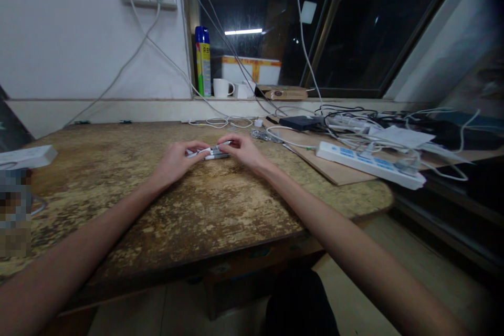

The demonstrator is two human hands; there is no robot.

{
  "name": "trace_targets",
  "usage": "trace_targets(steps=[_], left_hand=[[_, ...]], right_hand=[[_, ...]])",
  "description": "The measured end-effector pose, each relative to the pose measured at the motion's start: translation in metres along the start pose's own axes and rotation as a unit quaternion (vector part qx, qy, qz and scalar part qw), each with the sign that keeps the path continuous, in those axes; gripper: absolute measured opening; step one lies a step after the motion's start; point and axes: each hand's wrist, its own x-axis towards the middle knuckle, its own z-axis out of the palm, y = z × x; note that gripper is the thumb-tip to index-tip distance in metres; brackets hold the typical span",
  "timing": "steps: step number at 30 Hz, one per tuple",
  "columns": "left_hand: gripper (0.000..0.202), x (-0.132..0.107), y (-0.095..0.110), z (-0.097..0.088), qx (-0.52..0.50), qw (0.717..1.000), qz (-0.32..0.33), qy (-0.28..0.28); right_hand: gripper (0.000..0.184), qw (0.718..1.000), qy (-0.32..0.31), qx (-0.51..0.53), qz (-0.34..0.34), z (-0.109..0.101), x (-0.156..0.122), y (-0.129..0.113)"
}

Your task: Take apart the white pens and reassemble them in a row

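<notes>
Pinching a small bundle of pens (pixel 212 153) on the worn surface (pixel 189 215), the left hand (pixel 176 161) and right hand (pixel 247 150) are clamping its opposite ends; squeezing evenly from both sides is probably serving best for aligning them

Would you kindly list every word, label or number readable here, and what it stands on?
No text can be read outright.
Spray can: characters on the yellow label, too blurred.
Power strip: blue markings, too small.
Brown packet: round mark, unreadable.
Pens held by left hand and right hand: no legible print.
</notes>
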Motion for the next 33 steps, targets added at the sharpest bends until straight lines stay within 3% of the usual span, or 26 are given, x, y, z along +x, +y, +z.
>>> trace_targets(steps=[12,17,33], left_hand=[[0.035,-0.003,0.007,0.001,-0.026,1.0,0.008,-0.017],[0.035,-0.002,0.004,0.004,-0.009,0.999,0.035,-0.022],[0.031,-0.002,0.002,0.003,-0.001,1.0,0.026,-0.014]], right_hand=[[0.017,0.999,-0.039,-0.009,-0.021,0.002,0.0,0.004],[0.024,0.998,-0.046,-0.027,0.016,0.002,-0.002,0.007],[0.019,0.997,-0.058,-0.052,0.017,-0.001,0.0,0.005]])
